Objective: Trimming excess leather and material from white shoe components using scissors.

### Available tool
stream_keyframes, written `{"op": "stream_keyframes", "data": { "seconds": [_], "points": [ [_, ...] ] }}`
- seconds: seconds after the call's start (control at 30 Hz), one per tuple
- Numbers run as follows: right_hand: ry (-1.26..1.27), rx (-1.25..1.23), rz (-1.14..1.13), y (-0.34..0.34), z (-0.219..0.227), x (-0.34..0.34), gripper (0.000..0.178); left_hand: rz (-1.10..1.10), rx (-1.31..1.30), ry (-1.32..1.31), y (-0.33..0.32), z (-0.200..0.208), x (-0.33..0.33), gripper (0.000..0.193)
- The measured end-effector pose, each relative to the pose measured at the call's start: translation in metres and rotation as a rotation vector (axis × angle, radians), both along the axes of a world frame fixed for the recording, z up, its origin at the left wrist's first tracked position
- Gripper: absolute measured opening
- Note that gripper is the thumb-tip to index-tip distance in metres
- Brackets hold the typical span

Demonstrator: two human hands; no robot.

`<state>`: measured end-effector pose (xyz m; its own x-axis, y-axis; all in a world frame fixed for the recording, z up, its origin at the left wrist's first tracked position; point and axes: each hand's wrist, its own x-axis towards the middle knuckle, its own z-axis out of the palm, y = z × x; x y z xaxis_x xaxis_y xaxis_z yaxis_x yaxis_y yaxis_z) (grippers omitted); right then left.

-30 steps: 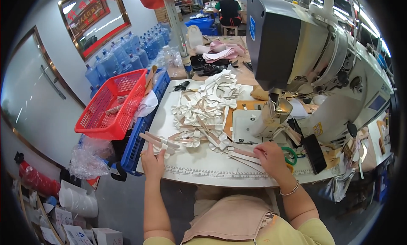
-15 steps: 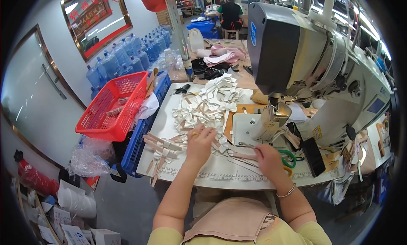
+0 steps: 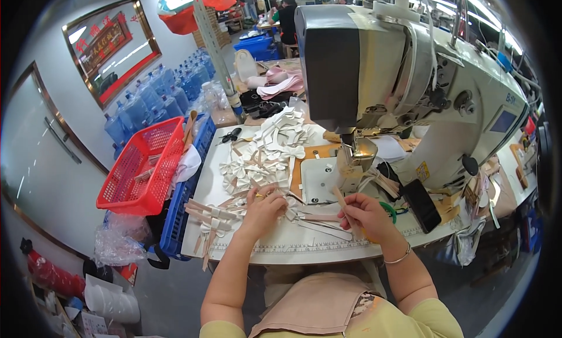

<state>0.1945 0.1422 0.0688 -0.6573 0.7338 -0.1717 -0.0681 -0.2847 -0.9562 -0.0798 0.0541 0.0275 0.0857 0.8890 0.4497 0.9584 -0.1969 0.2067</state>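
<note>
My right hand [image 3: 370, 217] pinches a narrow beige strip [image 3: 340, 198] between thumb and fingers, tilted up in front of the sewing machine's bed [image 3: 319, 183]. At the near edge of a heap of white bow-like pieces [image 3: 254, 168], my left hand [image 3: 264, 214] is closed, its fingers curled down among them. Whatever lies under those fingertips is hidden. Several beige strips with white bands [image 3: 213, 214] lie left of that hand. More flat strips [image 3: 325, 227] rest between the two hands.
The sewing machine head [image 3: 351, 63] looms at the right. A dark phone [image 3: 420, 206] and green-handled scissors [image 3: 387, 211] lie by my right hand. Black scissors [image 3: 230, 135] lie beyond the heap. A red basket [image 3: 120, 189] stands over a blue crate [image 3: 175, 221] at the left.
The view has swung a little to the right. My right hand has lifted a beige strip off the table, and the fingers of my left hand have curled in on the heap.
</note>
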Motion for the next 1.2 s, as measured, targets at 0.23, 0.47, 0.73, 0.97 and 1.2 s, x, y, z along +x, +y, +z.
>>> {"op": "stream_keyframes", "data": {
  "seconds": [0.23,0.47,0.73,0.97,1.2],
  "points": [
    [0.093,0.060,0.015,-0.007,0.004,-0.008,0.012,0.028,0.404,-0.915,0.006,0.052,0.031,0.035],
    [-0.065,0.459,-0.015,-0.025,0.020,-0.021,0.015,-0.027,0.054,-1.657,-0.012,0.056,0.062,0.048],
    [0.052,0.292,0.003,-0.021,0.015,-0.050,0.016,-0.039,-0.004,-1.720,-0.027,0.035,0.090,0.045],
    [-0.133,0.584,-0.087,-0.028,0.010,-0.048,0.014,0.103,0.400,-0.601,-0.029,0.027,0.087,0.035],
    [-0.159,0.970,-0.106,-0.032,0.006,-0.049,0.010,0.026,0.311,-1.164,-0.032,0.002,0.093,0.014]
  ]
}}
